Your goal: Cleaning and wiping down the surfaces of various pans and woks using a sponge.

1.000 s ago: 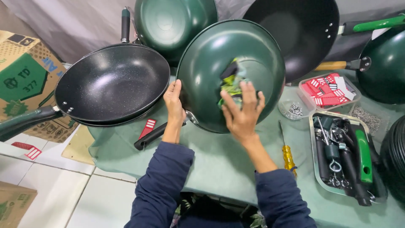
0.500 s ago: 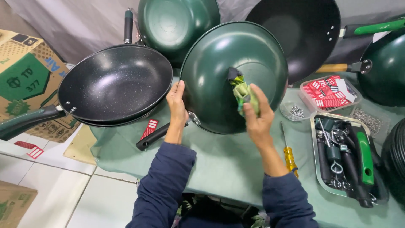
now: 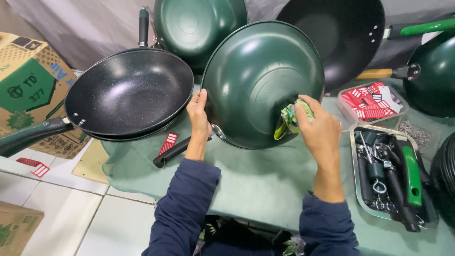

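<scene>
A dark green wok (image 3: 256, 76) is held tilted on its edge, its rounded underside facing me. My left hand (image 3: 199, 116) grips its left rim near the handle bracket. My right hand (image 3: 320, 128) presses a crumpled green and yellow cloth (image 3: 289, 121) against the lower right of the underside. The wok's black handle (image 3: 173, 151) with a red tag lies on the green table cover (image 3: 256, 180) below my left hand.
A black speckled wok (image 3: 128, 92) sits at left, more green and black woks behind and at right. A metal tray (image 3: 391, 175) holds handles and hardware; a clear box (image 3: 372, 99) holds red tags. Cardboard boxes (image 3: 28, 90) stand at left.
My right hand has slid the cloth from the upper middle of the wok's underside down to its lower right. My left hand stays on the rim.
</scene>
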